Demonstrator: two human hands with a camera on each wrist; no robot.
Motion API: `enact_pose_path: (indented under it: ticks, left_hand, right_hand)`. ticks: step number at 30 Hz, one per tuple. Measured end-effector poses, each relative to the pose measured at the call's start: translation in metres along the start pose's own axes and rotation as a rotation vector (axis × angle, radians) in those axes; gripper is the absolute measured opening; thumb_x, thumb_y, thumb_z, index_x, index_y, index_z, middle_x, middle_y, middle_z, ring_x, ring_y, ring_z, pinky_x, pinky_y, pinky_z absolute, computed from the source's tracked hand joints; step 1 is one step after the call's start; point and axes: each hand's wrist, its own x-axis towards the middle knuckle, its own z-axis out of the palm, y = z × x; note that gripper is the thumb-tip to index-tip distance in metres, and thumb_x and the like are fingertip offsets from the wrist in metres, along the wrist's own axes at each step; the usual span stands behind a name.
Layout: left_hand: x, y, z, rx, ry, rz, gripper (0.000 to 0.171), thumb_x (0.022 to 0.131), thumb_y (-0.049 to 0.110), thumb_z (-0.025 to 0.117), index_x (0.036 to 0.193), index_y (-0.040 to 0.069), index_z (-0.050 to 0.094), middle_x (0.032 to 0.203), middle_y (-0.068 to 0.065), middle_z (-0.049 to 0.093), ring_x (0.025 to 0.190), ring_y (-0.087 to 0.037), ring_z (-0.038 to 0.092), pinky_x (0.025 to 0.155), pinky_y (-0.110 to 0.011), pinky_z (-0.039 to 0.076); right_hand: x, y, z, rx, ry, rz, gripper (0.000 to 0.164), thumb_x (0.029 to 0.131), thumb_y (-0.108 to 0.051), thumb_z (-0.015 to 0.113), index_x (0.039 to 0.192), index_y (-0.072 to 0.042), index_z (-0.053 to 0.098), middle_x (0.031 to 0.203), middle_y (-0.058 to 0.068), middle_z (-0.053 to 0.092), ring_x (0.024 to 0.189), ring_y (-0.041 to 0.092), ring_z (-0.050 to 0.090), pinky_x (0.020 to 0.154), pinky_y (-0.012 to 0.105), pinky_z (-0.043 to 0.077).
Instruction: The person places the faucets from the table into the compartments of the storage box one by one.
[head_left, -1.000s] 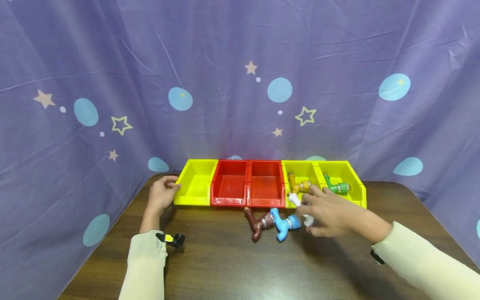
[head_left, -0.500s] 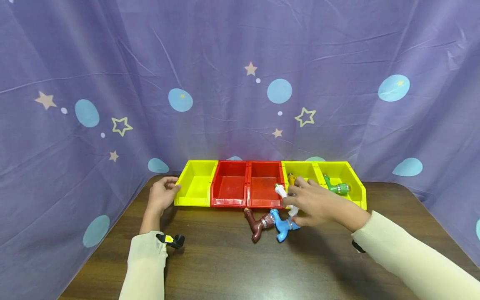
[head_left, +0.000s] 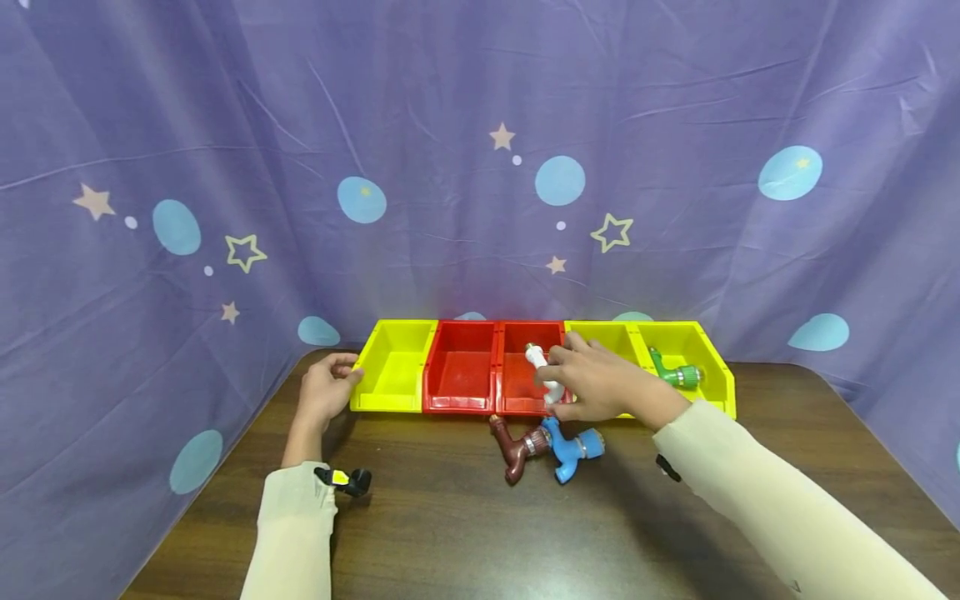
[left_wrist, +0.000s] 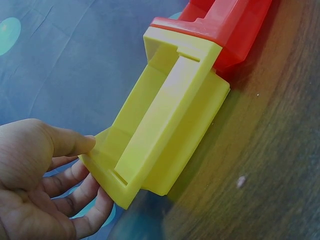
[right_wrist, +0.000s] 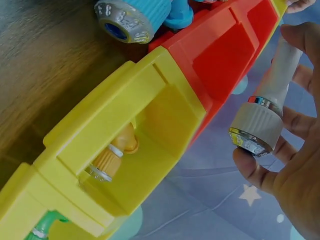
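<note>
One white tap point(right_wrist: 274, 87), pinched in the half-curled right hand point(head_left: 596, 379) over the right-hand red bin point(head_left: 521, 406), could drop if that fingertip grip slips, the left hand point(head_left: 326, 396) pinching the yellow bin point(head_left: 386, 402) farther left.

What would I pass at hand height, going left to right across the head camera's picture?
Left hand, left-end yellow bin, left red bin, white tap, right hand, green tap.

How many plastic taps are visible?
5: white tap in right hand, brown tap and blue tap on wooden table, orange tap and green tap in separate yellow plastic bins.
</note>
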Motion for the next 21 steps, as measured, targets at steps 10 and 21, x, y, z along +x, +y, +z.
enact_pose_path:
  ticks: [10,21]
  left_hand:
    - [0.001,0.000,0.001,-0.003,-0.007,-0.005,0.034,0.100,0.015,0.065,0.131,0.001,0.063,0.112,-0.016,0.060,0.101,-0.028,0.058,0.074,-0.026,0.050]
    - [0.000,0.000,0.002,0.002,0.001,-0.014,0.035,0.100,0.015,0.065,0.132,0.001,0.062,0.112,-0.016,0.060,0.100,-0.028,0.057,0.074,-0.026,0.050]
  right_hand:
    - [0.019,0.004,0.010,0.014,-0.006,0.057,0.042,0.092,-0.047,0.073,0.126,-0.023,0.069,0.103,-0.001,0.059,0.092,0.023,0.041,0.069,0.035,0.039]
    - [0.046,-0.005,0.018,0.038,-0.029,0.139,0.043,0.094,-0.047,0.069,0.130,-0.024,0.068,0.112,0.005,0.061,0.099,0.027,0.042,0.075,0.043,0.045]
